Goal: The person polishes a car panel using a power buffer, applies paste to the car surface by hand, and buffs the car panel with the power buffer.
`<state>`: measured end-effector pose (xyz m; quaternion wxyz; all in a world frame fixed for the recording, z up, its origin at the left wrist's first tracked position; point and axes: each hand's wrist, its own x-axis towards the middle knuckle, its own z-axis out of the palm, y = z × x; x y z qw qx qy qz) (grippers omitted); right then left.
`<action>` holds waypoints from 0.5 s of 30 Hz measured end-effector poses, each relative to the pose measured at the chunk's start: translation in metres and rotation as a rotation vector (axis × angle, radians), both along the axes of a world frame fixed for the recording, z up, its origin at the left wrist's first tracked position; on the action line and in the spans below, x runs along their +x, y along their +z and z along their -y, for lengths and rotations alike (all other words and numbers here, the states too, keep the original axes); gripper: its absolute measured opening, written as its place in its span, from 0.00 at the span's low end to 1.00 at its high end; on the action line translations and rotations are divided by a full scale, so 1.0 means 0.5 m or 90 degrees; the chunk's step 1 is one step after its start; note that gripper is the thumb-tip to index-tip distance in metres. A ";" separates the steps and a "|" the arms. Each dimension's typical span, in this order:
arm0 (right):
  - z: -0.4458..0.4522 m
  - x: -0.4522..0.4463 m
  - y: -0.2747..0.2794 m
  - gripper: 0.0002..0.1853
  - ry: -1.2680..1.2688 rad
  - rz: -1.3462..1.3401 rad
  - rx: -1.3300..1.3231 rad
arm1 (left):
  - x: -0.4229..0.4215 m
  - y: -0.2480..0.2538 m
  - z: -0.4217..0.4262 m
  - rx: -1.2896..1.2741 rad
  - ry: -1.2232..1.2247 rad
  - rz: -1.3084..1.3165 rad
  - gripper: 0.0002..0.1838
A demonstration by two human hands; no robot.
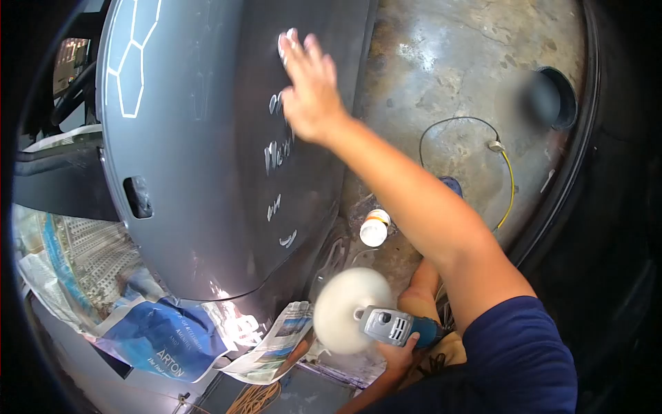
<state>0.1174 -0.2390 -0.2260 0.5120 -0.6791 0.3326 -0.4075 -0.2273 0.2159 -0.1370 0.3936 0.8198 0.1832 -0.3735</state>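
My right hand (314, 90) reaches across to a dark grey car door (200, 165), fingers stretched apart near its surface. White paste shows at the fingertips. Below the hand, several white paste smears (272, 157) run down the panel. Low in the view, my left hand (401, 353) grips a polisher (389, 326) by its body. The polisher's round, off-white pad (348, 310) faces the lower part of the door; I cannot tell whether it touches. Between door and polisher stands a white tub (374, 229) with an orange band.
Newspaper sheets (162, 338) cover parts beside the door, lower left. On the concrete floor (441, 76) lie a dark cable joined to a yellow cord (512, 179). A dark bucket (552, 100) stands at upper right. Coiled orange cord (255, 399) lies at the bottom.
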 end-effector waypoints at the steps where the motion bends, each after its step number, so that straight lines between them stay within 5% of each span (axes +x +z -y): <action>1: -0.046 -0.004 0.007 0.47 0.044 0.018 0.045 | -0.005 0.003 0.003 0.009 -0.020 -0.005 0.49; 5: -0.051 -0.099 0.002 0.47 0.192 -0.161 -0.029 | -0.001 0.001 0.045 0.015 -0.125 -0.023 0.52; 7: 0.010 -0.067 0.017 0.47 -0.012 -0.029 -0.020 | -0.015 0.019 0.058 -0.014 -0.115 -0.032 0.53; 9: -0.011 -0.018 0.022 0.47 0.053 -0.051 -0.070 | -0.034 0.001 0.055 -0.091 -0.073 -0.009 0.54; 15: -0.175 -0.316 -0.090 0.26 0.306 -0.170 0.026 | -0.041 0.010 0.029 -0.096 -0.155 0.012 0.47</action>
